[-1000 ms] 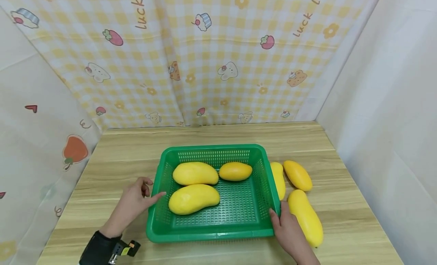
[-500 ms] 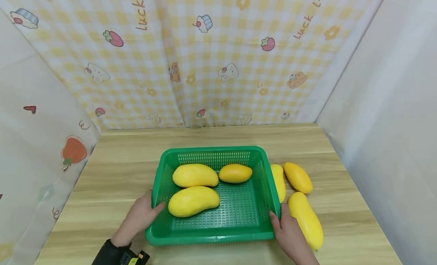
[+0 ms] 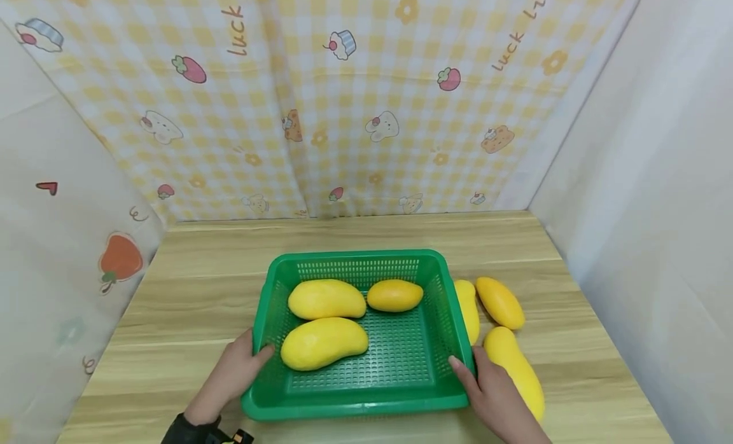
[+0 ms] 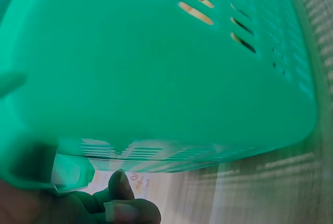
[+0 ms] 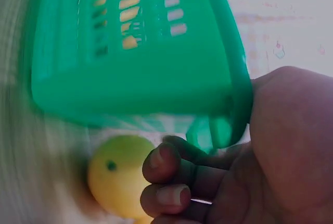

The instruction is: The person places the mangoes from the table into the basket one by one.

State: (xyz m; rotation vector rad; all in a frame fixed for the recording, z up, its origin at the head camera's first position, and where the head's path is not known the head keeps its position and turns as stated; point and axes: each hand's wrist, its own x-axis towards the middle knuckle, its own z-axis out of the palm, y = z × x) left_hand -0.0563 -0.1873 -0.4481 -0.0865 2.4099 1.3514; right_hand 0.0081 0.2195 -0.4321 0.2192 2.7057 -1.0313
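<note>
A green plastic basket [image 3: 366, 406] with slotted walls fills the middle of the head view. Inside it lie two large yellow mangoes [image 3: 324, 343] on the left and a smaller orange-yellow mango [image 3: 395, 296] at the back right. My left hand [image 3: 235, 371] grips the basket's left rim, thumb over the top and fingers outside; in the left wrist view curled fingertips [image 4: 122, 208] show beneath the rim. On the opposite side my right hand [image 3: 498, 393] holds the right rim with its thumb inside, the other fingers bent below it in the right wrist view.
Right of the basket are three more mangoes on the wooden table [image 3: 195, 272]: a yellow one [image 3: 468, 310] partly behind the rim, an orange-yellow one [image 3: 500, 303] and a large yellow one [image 3: 515, 371] beside my right hand. A checked curtain [image 3: 355, 113] hangs behind; white cloth flanks both sides.
My left hand, at first loosely spread by the left rim, has closed round it. The right hand keeps its hold on the right rim. The head view has shifted slightly.
</note>
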